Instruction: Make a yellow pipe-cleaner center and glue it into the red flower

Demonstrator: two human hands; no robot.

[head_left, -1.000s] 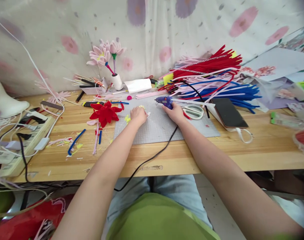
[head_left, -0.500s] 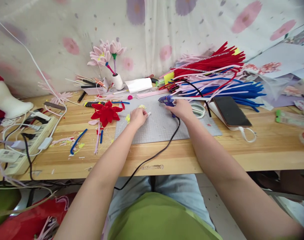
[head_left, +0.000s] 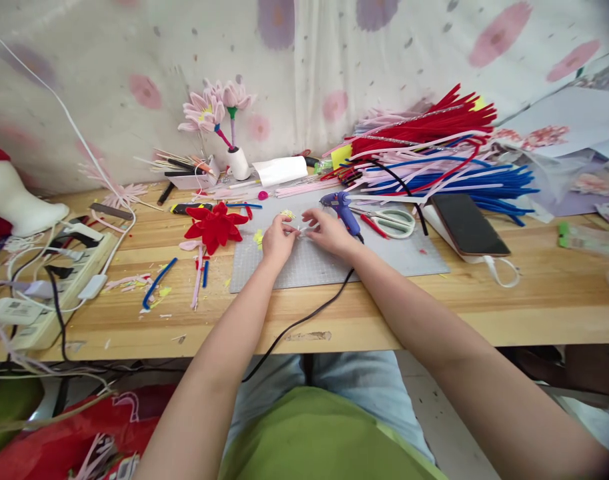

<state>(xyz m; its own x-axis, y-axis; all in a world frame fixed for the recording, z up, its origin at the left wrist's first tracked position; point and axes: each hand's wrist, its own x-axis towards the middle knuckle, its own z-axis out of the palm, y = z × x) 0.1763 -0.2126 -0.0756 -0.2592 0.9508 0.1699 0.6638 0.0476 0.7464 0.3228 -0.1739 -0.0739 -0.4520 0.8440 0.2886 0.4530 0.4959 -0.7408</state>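
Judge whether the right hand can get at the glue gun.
Likely yes: the glue gun lies on the mat beside the right hand, nothing visible between them, though that hand seems busy with a white piece.

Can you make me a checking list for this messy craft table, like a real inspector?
Surface: wooden table, scuffed near front edge; grey mat on top.
Things: glue gun on mat; red flower beside it.
Clutter: coloured scraps at left; fuzzy stems heaped at back.
Hands: left hand pinches small white piece; right hand at it, grip unclear.
Cables: black cord crosses front edge; tangle around power strip.
Surroundings: flowery curtain behind.
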